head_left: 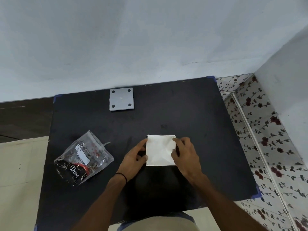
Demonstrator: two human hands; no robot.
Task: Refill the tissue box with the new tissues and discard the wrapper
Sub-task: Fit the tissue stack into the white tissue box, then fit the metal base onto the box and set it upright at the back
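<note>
An open white square tissue box (147, 164) sits in the middle of the black table (191, 114), filled to its rim with a stack of white tissues (160, 150). My left hand (135, 157) rests against the box's left side with the thumb at the tissues' edge. My right hand (185, 154) lies on the right side, its fingers pressing on the tissues' right edge. The clear plastic wrapper (84, 158), printed "Dove", lies flat on the table to the left, apart from both hands.
A grey square lid (121, 99) with four dark dots lies at the table's far edge near the wall. A floral-patterned floor (266, 130) runs along the right. The table's left and right edges drop off to the floor.
</note>
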